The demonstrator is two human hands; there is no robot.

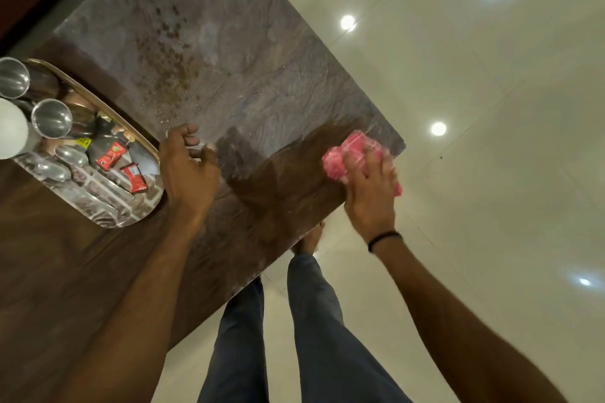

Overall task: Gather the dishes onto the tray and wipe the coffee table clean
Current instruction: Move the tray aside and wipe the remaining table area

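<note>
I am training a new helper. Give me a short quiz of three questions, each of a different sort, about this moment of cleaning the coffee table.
1. True or false: the right hand presses a pink cloth on the coffee table.
2. Multiple choice: where do the two steel tumblers stand? A) on the floor B) on the tray C) in the left hand
3. Fill in: the left hand rests beside the tray and holds ____.

Key:
1. True.
2. B.
3. Nothing. Its fingers are loosely open. Brown crumbs remain on the far part of the table.
</note>
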